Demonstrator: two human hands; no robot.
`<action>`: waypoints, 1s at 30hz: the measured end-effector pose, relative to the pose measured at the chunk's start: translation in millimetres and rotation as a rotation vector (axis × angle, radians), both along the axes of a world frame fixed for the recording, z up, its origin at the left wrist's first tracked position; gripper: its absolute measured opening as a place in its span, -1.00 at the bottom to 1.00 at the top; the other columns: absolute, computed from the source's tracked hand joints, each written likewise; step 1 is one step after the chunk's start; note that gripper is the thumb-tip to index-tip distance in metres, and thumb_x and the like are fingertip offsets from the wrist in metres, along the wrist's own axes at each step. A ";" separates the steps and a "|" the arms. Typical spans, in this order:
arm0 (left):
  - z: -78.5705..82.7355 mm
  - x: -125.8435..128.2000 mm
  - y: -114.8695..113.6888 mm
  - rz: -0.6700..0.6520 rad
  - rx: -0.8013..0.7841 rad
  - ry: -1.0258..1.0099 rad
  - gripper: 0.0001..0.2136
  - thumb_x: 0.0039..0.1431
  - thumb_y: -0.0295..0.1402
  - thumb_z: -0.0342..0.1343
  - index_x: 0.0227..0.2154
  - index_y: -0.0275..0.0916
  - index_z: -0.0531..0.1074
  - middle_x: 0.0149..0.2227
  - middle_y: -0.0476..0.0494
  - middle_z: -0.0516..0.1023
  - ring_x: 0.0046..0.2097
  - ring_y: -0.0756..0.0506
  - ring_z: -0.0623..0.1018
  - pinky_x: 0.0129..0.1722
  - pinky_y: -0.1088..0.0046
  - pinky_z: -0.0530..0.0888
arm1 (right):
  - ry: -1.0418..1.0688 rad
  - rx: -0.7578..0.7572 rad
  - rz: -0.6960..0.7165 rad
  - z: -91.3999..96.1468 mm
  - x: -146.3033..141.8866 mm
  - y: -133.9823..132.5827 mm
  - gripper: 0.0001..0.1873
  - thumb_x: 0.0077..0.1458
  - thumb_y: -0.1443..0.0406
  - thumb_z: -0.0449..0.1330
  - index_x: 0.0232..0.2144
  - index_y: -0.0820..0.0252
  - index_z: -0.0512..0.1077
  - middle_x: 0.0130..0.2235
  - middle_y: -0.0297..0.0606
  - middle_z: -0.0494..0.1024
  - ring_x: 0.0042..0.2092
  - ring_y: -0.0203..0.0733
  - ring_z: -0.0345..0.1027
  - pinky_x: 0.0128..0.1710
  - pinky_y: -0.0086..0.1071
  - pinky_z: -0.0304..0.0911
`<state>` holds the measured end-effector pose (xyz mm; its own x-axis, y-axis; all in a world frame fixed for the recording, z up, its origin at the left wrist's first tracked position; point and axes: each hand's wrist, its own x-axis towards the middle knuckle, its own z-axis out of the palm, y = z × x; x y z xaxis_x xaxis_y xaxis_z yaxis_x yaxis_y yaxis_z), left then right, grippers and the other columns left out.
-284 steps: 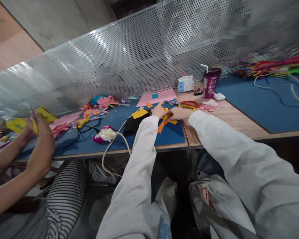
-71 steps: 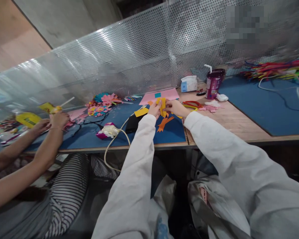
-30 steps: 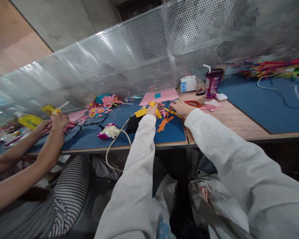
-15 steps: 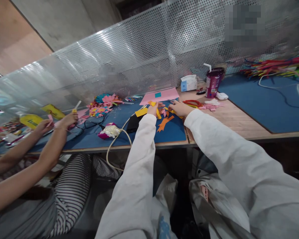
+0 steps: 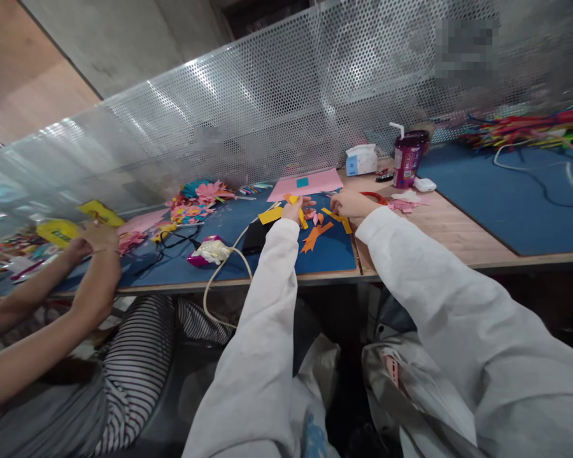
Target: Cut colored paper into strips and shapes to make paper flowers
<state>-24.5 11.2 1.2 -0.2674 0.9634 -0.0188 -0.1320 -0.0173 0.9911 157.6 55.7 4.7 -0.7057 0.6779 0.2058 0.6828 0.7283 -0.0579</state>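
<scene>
My left hand [image 5: 293, 209] is closed on a small folded yellow paper piece [image 5: 302, 217], held just above the blue mat [image 5: 329, 251]. My right hand [image 5: 349, 203] rests a little to the right at the mat's far edge, fingers curled beside yellow paper strips [image 5: 338, 217]; what it grips is too small to make out. Orange paper cut-outs [image 5: 315, 235] lie on the mat in front of both hands. Red and yellow scissors [image 5: 377, 198] lie just beyond my right hand.
A pink sheet [image 5: 305, 184], a tissue box [image 5: 361, 159] and a purple cup with a straw [image 5: 407, 158] stand by the perforated metal screen [image 5: 267, 102]. A black phone [image 5: 254, 235] and a cable lie left. Another person's hands [image 5: 93, 236] work at far left among paper flowers [image 5: 195, 200].
My hands, earlier together on the yellow piece, have separated; the right hand has shifted right toward the scissors. The other person's hands have lowered to the table.
</scene>
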 end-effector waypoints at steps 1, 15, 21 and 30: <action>0.4 0.3 -0.7 0.001 0.002 -0.002 -0.72 0.29 -0.32 -0.08 -0.16 -0.36 0.48 -0.37 -0.23 0.62 -0.52 0.00 0.51 -0.54 0.51 0.37 | 0.028 -0.008 -0.012 1.3 1.9 -0.8 -0.64 0.04 0.51 0.04 -0.13 0.35 0.50 -0.16 -0.05 0.58 -0.11 -0.12 0.42 -0.16 -0.39 0.22; -3.2 -4.1 3.8 -0.041 -0.016 0.025 -0.75 0.29 -0.28 -0.09 -0.28 -0.29 0.46 -0.33 -0.19 0.60 -0.50 0.01 0.48 -0.50 0.50 0.37 | -0.101 -0.202 -0.098 0.7 12.0 14.7 -0.42 -0.06 0.07 0.33 -0.06 0.34 0.50 -0.23 -0.07 0.59 -0.19 -0.03 0.46 -0.27 -0.36 0.26; -5.6 -6.1 6.2 -0.027 -0.020 0.061 -0.74 0.29 -0.29 -0.09 -0.26 -0.32 0.47 -0.23 -0.27 0.59 -0.44 -0.02 0.54 -0.43 0.43 0.43 | -0.100 -0.230 -0.115 3.4 9.1 10.7 -0.51 -0.02 0.17 0.32 -0.08 0.41 0.51 -0.24 -0.06 0.60 -0.19 -0.06 0.47 -0.29 -0.41 0.26; -6.3 -7.3 6.6 -0.048 -0.003 0.050 -0.74 0.28 -0.29 -0.08 -0.22 -0.32 0.46 -0.27 -0.27 0.62 -0.42 -0.04 0.55 -0.46 0.45 0.46 | 0.134 -0.317 -0.239 3.4 12.8 8.7 -0.45 -0.12 0.27 0.37 -0.04 0.37 0.50 -0.18 -0.09 0.59 -0.20 -0.09 0.47 -0.24 -0.41 0.33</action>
